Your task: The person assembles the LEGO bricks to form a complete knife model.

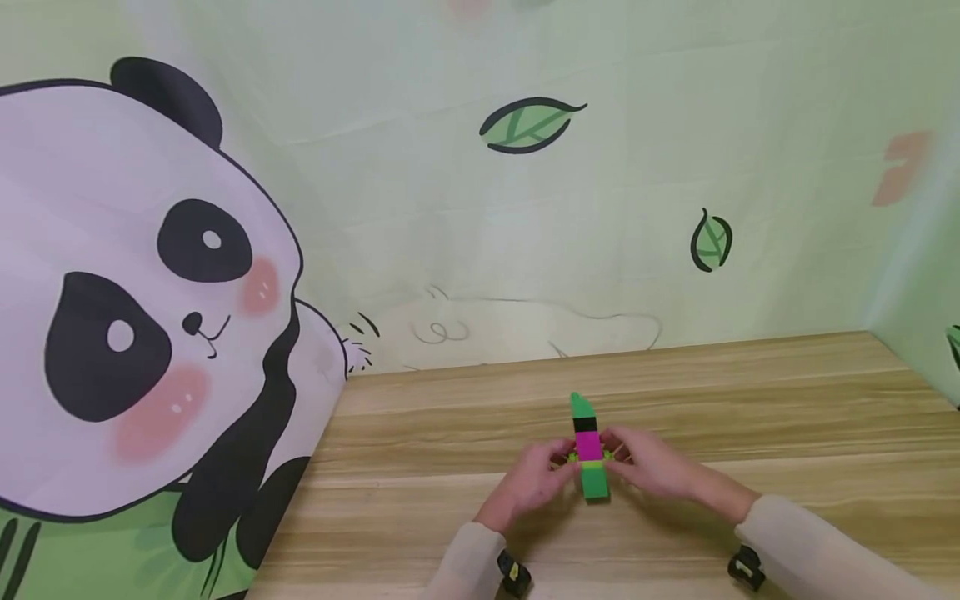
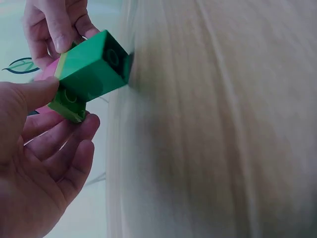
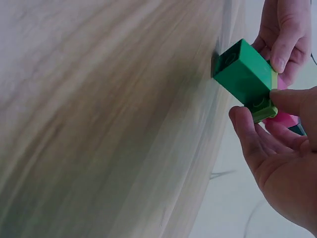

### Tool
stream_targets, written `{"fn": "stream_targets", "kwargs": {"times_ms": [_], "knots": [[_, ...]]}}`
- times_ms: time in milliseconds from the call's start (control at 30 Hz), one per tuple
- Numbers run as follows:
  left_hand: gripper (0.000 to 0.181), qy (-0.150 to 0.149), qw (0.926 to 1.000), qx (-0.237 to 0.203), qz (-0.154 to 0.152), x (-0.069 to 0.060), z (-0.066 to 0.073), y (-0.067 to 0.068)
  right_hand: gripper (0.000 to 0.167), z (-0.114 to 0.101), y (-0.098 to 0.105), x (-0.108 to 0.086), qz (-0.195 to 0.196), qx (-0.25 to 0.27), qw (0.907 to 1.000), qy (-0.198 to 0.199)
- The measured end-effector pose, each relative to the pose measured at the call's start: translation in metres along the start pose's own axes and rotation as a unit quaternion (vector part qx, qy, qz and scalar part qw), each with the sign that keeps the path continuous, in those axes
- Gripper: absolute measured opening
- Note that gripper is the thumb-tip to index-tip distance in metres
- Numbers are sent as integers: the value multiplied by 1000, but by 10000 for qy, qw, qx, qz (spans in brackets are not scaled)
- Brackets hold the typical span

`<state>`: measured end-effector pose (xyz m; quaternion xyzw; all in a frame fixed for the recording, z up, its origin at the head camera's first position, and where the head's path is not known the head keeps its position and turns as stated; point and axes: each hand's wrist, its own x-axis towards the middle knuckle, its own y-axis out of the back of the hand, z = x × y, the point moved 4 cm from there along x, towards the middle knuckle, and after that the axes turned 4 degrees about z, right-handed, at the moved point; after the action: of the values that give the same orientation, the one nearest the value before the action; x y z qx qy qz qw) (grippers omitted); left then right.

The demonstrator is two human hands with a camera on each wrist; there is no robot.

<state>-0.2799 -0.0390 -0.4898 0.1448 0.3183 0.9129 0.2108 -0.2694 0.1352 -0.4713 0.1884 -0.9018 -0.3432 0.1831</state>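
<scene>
A tower of toy building blocks (image 1: pixel 588 446) stands at the middle of the wooden table, green at the bottom, then lime, magenta, black and a pointed green top. Lime studded ends stick out at both sides. My left hand (image 1: pixel 536 477) pinches the lime piece on the left, its thumb near the seam above the green base block (image 2: pixel 89 69). From the other side my right hand (image 1: pixel 660 467) pinches the lime end (image 3: pixel 265 110) between thumb and fingers. Both wrist views look at the hollow underside of the green base; the upper blocks are mostly hidden there.
The wooden table (image 1: pixel 420 425) reaches back to a pale green cloth wall (image 1: pixel 420 208) printed with leaves. A large panda picture (image 1: pixel 135 250) covers the left side. Black wrist straps (image 1: pixel 746 568) show by both sleeves.
</scene>
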Motion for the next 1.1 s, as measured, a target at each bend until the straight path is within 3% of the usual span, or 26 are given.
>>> {"fn": "stream_targets", "kwargs": {"times_ms": [233,433,533,800,1100], "knots": [[25,-202,9990,390,100,1,0,-3,24,3,-4,2,-68,56,9997,-225],[31,36,9978,612,-249,1,-2,-6,29,4,-6,2,-147,10,9991,-408],[28,114,9980,536,-325,1,-2,-7,31,4,-7,1,-167,24,9991,-387],[22,-174,9968,709,-326,4,1,-7,27,8,-9,2,-228,55,9995,-188],[16,58,9967,652,-475,7,0,-8,27,10,-8,3,-354,18,9994,33]]}}
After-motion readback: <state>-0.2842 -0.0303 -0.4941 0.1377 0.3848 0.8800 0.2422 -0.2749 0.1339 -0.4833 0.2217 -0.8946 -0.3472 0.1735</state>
